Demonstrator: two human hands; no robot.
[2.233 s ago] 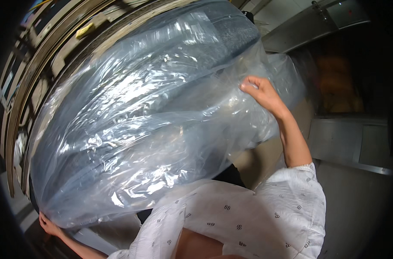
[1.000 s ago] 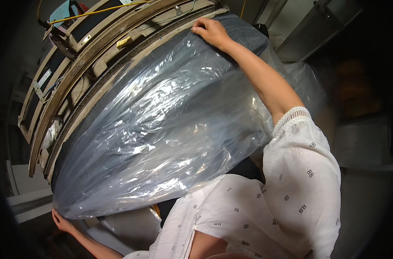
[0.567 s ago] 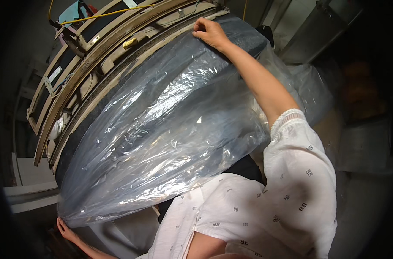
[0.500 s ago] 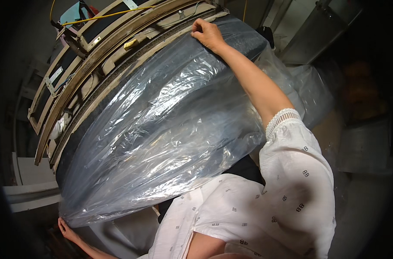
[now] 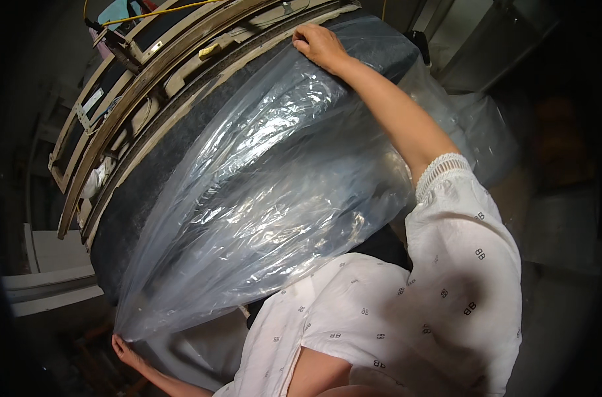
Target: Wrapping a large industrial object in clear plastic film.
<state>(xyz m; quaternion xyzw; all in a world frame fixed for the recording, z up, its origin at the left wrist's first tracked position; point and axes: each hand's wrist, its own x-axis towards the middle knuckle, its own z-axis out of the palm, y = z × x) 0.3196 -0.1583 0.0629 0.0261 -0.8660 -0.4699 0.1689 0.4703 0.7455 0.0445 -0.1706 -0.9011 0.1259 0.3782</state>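
A large sheet of clear plastic film (image 5: 248, 198) stretches between my two hands, shiny and creased, over a dark work surface (image 5: 139, 205). My left hand (image 5: 125, 349) pinches the film's corner at the lower left, past the surface's near left end. Up at the far edge, my right hand (image 5: 319, 47) is closed with fingertips pressed together on the film's other edge. Folds run from one hand to the other. The near part of the sheet hangs toward my body.
Along the surface's far side runs a wooden-framed machine (image 5: 162, 69) with rails, a yellow block (image 5: 209, 51) and a yellow cord (image 5: 162, 12). More crumpled plastic film (image 5: 476, 129) trails off at the right. A grey metal panel (image 5: 486, 46) stands at the back right; pale boards (image 5: 53, 294) lie at the left.
My left hand has drawn the film corner to the right, toward me, baring more dark surface at the left and far side. My right hand keeps its grip, nearly in place.
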